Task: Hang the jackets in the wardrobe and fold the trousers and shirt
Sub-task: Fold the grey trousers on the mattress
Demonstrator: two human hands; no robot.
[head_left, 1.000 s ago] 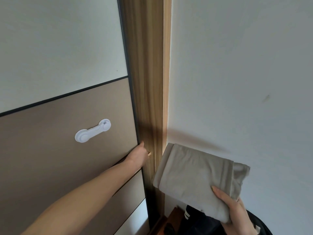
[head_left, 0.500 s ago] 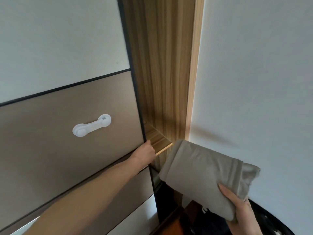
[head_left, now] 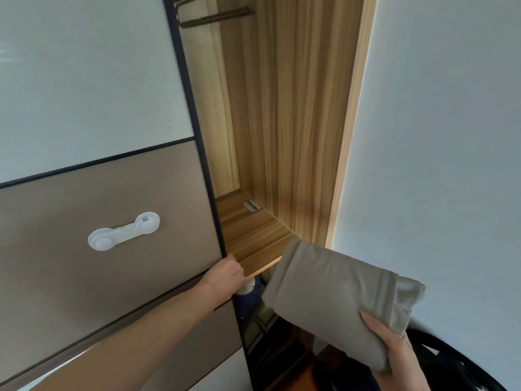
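Observation:
My right hand [head_left: 393, 349] grips a folded grey-beige garment [head_left: 332, 303] from below, thumb on top, just in front of the open wardrobe. My left hand [head_left: 224, 279] holds the dark right edge of the sliding wardrobe door [head_left: 118, 108], fingers curled round it. Behind the door's edge shows a wooden shelf [head_left: 251, 235] inside the wardrobe, with a metal hanging rail [head_left: 217, 16] high above it.
A white child-lock latch [head_left: 124, 231] is stuck on the door's brown panel. A small white tag [head_left: 251, 206] lies at the back of the shelf. Dark items, one blue and white [head_left: 248, 292], sit below the shelf. A white wall [head_left: 437, 136] is on the right.
My left hand has slid the door to the left, widening the gap and uncovering the shelf and rail. The folded garment has stayed in my right hand.

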